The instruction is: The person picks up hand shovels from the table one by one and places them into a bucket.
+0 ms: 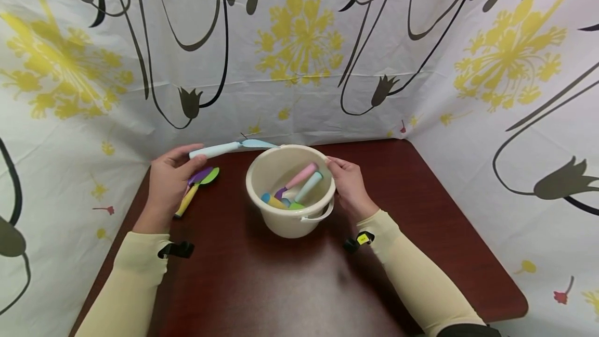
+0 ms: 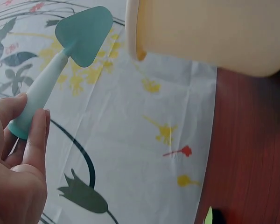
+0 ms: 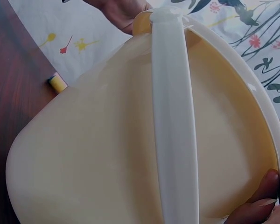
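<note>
My left hand (image 1: 169,183) pinches a small toy trowel by its pale blue handle (image 1: 216,150), near the butt end. The trowel's teal, rounded triangular blade (image 2: 85,35) points toward the rim of a cream bucket (image 1: 289,224); whether it touches the rim I cannot tell. On the bucket's right side, my right hand (image 1: 348,183) grips the rim, with fingertips (image 3: 259,205) showing at the edge in the right wrist view. Several small toy tools lie inside the bucket, among them one with a pink handle (image 1: 301,176) and one with a mint handle (image 1: 309,187).
Left of the bucket, a yellow-handled toy tool with a green blade (image 1: 209,176) lies by a purple one (image 1: 198,175) on the dark red table (image 1: 262,285). The bucket's white handle (image 3: 175,121) hangs down. Flower-patterned cloth (image 1: 299,103) surrounds the table at back and sides.
</note>
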`<action>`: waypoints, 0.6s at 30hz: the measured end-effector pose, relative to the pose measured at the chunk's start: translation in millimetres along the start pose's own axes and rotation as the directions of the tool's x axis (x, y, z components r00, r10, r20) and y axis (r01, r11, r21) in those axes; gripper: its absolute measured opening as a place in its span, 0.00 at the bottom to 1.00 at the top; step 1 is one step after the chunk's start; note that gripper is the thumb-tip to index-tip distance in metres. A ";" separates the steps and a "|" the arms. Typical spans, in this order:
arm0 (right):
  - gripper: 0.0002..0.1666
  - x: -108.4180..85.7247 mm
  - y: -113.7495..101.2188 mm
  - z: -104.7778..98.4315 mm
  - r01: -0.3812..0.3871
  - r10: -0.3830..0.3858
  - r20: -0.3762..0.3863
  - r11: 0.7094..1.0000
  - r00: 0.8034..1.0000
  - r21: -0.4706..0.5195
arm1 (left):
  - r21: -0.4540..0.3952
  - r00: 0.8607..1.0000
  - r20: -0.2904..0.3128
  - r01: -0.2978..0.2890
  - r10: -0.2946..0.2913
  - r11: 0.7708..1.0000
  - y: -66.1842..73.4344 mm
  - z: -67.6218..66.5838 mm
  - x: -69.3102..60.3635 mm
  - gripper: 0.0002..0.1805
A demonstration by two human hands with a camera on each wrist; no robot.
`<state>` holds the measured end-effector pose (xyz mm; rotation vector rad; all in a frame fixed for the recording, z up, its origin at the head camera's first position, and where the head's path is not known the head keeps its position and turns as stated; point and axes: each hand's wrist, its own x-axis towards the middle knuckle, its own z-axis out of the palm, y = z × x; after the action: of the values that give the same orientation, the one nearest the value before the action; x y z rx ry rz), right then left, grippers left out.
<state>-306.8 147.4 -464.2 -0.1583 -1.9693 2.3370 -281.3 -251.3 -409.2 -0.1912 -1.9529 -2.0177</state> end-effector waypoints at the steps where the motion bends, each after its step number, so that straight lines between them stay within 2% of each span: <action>1: 0.22 0.1 0.1 0.1 0.001 -0.001 0.000 1.000 1.000 0.001 | -0.019 1.000 0.013 0.002 -0.002 1.000 0.3 1.9 -0.5 0.22; 4: 0.22 0.1 -0.1 0.7 0.005 -0.005 0.002 1.000 1.000 0.001 | -0.024 0.999 0.031 0.011 -0.010 1.000 0.4 6.7 -1.5 0.22; 11: 0.22 -0.7 -0.7 0.8 0.005 -0.005 0.001 1.000 1.000 -0.002 | 0.082 0.997 0.069 0.030 -0.035 0.996 -1.6 13.9 -2.9 0.21; 18: 0.21 0.0 -0.8 0.5 0.006 -0.005 -0.003 1.000 1.000 0.008 | 0.142 0.987 0.147 0.040 -0.061 0.989 -4.1 22.1 -3.3 0.21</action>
<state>-306.9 147.0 -463.3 -0.1557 -1.9562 2.3396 -282.4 -228.9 -413.0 -0.2712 -2.2033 -1.9390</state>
